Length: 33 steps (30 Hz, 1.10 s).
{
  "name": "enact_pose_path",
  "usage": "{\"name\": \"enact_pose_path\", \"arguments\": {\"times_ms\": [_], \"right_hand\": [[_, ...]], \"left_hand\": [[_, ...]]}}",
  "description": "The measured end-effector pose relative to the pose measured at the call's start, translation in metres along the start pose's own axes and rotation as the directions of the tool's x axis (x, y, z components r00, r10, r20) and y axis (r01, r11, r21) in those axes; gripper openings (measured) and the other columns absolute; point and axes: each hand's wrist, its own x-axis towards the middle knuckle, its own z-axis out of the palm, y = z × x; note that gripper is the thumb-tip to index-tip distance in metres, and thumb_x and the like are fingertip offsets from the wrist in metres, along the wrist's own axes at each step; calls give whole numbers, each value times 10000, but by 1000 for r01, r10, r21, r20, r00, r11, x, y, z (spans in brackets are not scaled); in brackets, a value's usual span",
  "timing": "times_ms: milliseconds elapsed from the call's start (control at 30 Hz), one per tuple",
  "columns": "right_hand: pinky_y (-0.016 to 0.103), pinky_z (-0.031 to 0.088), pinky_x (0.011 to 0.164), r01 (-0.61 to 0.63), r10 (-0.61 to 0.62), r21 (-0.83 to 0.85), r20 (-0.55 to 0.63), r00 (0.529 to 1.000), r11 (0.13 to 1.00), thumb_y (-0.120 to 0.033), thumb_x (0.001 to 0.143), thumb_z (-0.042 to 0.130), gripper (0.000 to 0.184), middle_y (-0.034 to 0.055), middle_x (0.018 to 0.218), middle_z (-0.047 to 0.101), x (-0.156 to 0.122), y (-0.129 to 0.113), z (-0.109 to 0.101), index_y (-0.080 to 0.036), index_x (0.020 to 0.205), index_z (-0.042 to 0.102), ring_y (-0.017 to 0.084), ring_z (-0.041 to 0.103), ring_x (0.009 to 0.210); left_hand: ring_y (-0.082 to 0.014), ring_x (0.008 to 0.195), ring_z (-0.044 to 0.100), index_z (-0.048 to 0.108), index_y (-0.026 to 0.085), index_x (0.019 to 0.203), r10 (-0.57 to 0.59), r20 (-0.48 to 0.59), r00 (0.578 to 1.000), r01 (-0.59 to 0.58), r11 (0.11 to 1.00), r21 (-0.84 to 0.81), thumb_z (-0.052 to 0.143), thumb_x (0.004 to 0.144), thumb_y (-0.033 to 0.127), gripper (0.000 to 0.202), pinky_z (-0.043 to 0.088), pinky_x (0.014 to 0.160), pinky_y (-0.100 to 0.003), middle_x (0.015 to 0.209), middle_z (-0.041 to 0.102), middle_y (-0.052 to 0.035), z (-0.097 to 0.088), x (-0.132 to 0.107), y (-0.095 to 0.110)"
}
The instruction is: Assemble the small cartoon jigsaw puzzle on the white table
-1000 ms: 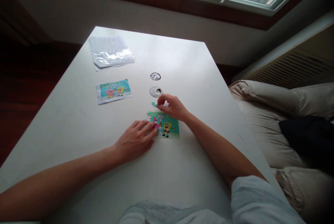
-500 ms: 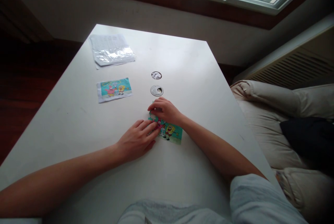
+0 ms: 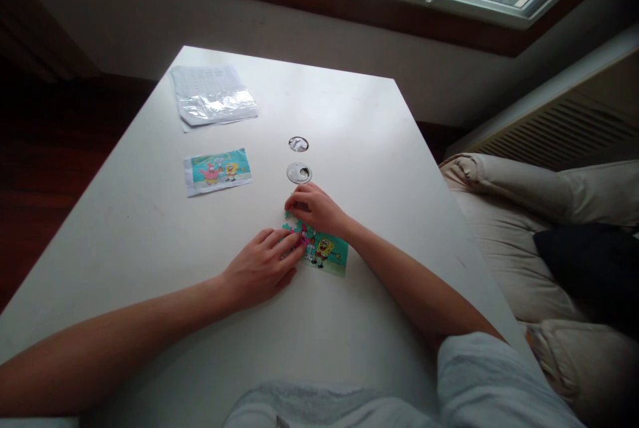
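On the white table [image 3: 214, 228] lies a jigsaw puzzle [image 3: 333, 251] with cartoon characters on a teal background. My left hand [image 3: 264, 263] rests flat across its left side, fingers stretched out and covering part of the picture. At the puzzle's upper left edge, my right hand [image 3: 317, 207] is closed in a pinch on a small teal puzzle piece [image 3: 288, 215], mostly hidden by the fingers. A jagged pale gap shows in the puzzle just below those fingertips.
Left of the puzzle lies a picture sheet [image 3: 219, 170] with similar characters. Papers in a clear plastic sleeve [image 3: 214, 98] are near the far left corner. Two round table inserts [image 3: 299, 172] sit beyond my right hand. A beige sofa [image 3: 499, 235] stands at the right.
My right hand has shifted slightly up at the puzzle's upper left edge, and more of the jagged gap shows beneath its fingers. My left hand stays in place.
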Motion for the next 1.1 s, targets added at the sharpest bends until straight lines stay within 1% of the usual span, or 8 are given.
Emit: {"name": "enact_pose_path", "arguments": {"times_ms": [200, 333, 400, 467, 633, 833, 967, 1100], "right_hand": [[316, 431, 878, 11, -11, 31, 7, 1000, 999, -111, 883, 616, 120, 39, 886, 652, 3, 1, -5, -183, 903, 710, 182, 559, 910], [274, 427, 802, -24, 19, 124, 43, 999, 992, -96, 858, 610, 137, 14, 848, 667, 4, 0, -10, -182, 917, 699, 154, 568, 839], [262, 420, 769, -34, 25, 140, 64, 998, 990, -104, 860, 614, 129, 8, 839, 665, 4, 0, -12, -180, 914, 703, 140, 566, 796], [263, 417, 766, -13, 4, 124, 72, 997, 992, -114, 870, 621, 110, 11, 830, 659, 4, 0, -12, -175, 902, 707, 139, 562, 790], [294, 424, 823, 60, -63, 63, 59, 996, 996, -133, 894, 636, 88, 27, 836, 656, 5, 4, -7, -179, 893, 711, 165, 558, 848], [334, 435, 883, 130, -128, -36, 67, 990, 991, -162, 956, 568, 142, 71, 929, 640, 4, 4, -4, -187, 912, 702, 205, 533, 942], [338, 436, 879, 185, -176, -98, 93, 980, 978, -180, 995, 511, 188, 85, 958, 610, 4, 2, -5, -189, 934, 688, 209, 509, 942], [330, 436, 868, 203, -193, -88, 109, 975, 975, -167, 994, 509, 189, 77, 955, 593, 3, 3, -7, -196, 945, 690, 201, 505, 929]], "left_hand": [[-292, 1253, 539, 568, 153, 1373, 0, 0, 1000, 0, 1000, -1, 463, 1025, 251, 377, 425, 1042, -456, 1386, 606, -118, 2, -1, 0], [-291, 1247, 543, 569, 151, 1372, 3, -10, 1000, -3, 1000, 1, 473, 1022, 260, 379, 426, 1042, -455, 1385, 607, -120, 1, -1, 0], [-291, 1246, 544, 568, 152, 1374, 5, -10, 1000, -5, 1000, 2, 482, 1018, 258, 381, 429, 1037, -453, 1383, 607, -122, 0, -1, 0], [-292, 1249, 543, 568, 154, 1374, 5, -7, 1000, -5, 1000, 1, 487, 1015, 258, 382, 432, 1032, -453, 1380, 608, -124, -1, -1, 0], [-292, 1243, 548, 572, 150, 1364, 1, -6, 1000, -1, 1000, 8, 487, 1014, 255, 375, 437, 1028, -448, 1373, 610, -128, -1, 0, 0], [-295, 1264, 543, 567, 164, 1373, -6, 10, 1000, 6, 1000, -10, 506, 1007, 259, 384, 430, 1049, -462, 1377, 602, -137, 1, 0, 0], [-298, 1265, 542, 581, 162, 1358, -11, 9, 1000, 11, 1000, -10, 516, 1000, 257, 376, 429, 1051, -464, 1365, 607, -140, 0, 0, 0], [-293, 1258, 541, 584, 162, 1355, -5, 9, 1000, 5, 1000, -15, 521, 998, 255, 375, 431, 1045, -458, 1372, 604, -135, -1, 0, 0]]}}
